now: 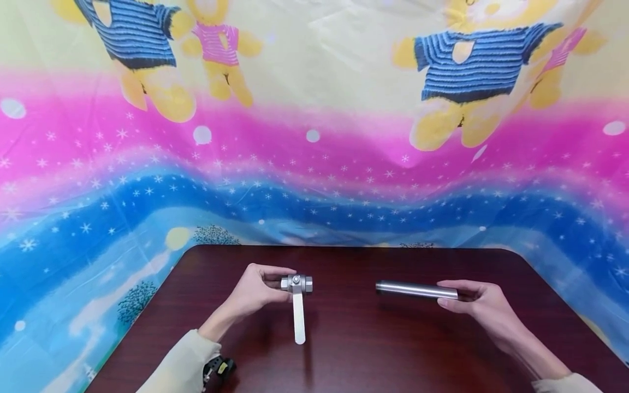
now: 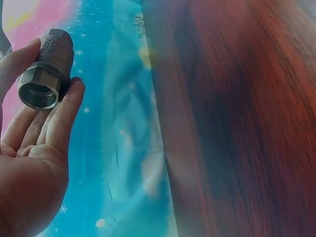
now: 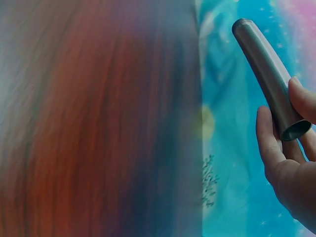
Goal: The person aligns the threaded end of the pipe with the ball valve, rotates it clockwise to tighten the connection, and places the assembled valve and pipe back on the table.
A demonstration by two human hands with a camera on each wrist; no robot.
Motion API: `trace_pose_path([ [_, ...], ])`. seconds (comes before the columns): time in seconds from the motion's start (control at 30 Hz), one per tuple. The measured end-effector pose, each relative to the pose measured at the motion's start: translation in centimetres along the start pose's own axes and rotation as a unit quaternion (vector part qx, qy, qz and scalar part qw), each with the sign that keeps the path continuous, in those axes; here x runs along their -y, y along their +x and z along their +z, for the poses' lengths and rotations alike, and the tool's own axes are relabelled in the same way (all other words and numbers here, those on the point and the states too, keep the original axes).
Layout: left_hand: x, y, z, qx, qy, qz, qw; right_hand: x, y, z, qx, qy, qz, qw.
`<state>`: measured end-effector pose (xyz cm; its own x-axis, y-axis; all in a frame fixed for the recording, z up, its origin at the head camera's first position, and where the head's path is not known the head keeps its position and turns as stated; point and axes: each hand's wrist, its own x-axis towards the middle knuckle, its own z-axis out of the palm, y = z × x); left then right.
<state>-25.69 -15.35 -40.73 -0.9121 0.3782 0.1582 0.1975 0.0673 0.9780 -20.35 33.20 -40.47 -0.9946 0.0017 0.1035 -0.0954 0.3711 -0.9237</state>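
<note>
Between thumb and fingers, my left hand (image 1: 259,287) pinches a metal ball valve (image 1: 297,283) above the table. Its flat lever handle (image 1: 299,322) points toward me. The left wrist view shows the threaded opening of the valve (image 2: 40,89) facing the camera. My right hand (image 1: 484,305) grips one end of a smooth steel pipe (image 1: 415,289), held nearly level with its far end toward the valve. In the right wrist view the pipe (image 3: 266,74) shows a hollow near end and a threaded far end. A wide gap separates valve and pipe.
Both hands are over a dark reddish wood table (image 1: 344,349) with rounded far corners. A patterned cloth (image 1: 314,191) with bears and snowflakes hangs behind and at both sides of it. A black strapped device (image 1: 218,371) sits at the left wrist.
</note>
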Motion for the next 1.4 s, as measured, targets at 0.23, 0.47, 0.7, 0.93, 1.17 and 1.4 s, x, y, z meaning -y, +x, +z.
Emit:
trace_pose_path([
  [0.23, -0.6, 0.2, 0.5, -0.008, -0.002, 0.017, 0.9998, 1.1, 0.0, 0.9, 0.007, 0.045, -0.027, 0.9986],
  [0.47, -1.3, 0.4, 0.9, 0.001, -0.012, 0.018, 0.9998, 2.2, 0.2, 2.2, 0.019, 0.080, -0.044, 0.9957],
  [0.7, -1.9, 0.6, 1.4, 0.000, -0.014, 0.023, 0.9996, 3.1, 0.5, 3.1, 0.027, 0.096, -0.055, 0.9935],
  [0.93, -2.1, 0.9, 1.7, 0.002, -0.030, 0.030, 0.9991, 3.7, 0.6, 3.6, 0.039, 0.095, -0.064, 0.9926],
  [1.17, -2.3, 1.0, 2.0, 0.010, -0.051, 0.025, 0.9984, 4.1, 0.7, 4.4, 0.048, 0.120, -0.087, 0.9878],
  [1.4, -2.5, 1.2, 2.4, 0.013, -0.052, 0.018, 0.9984, 4.6, 0.9, 5.2, 0.059, 0.119, -0.107, 0.9853],
])
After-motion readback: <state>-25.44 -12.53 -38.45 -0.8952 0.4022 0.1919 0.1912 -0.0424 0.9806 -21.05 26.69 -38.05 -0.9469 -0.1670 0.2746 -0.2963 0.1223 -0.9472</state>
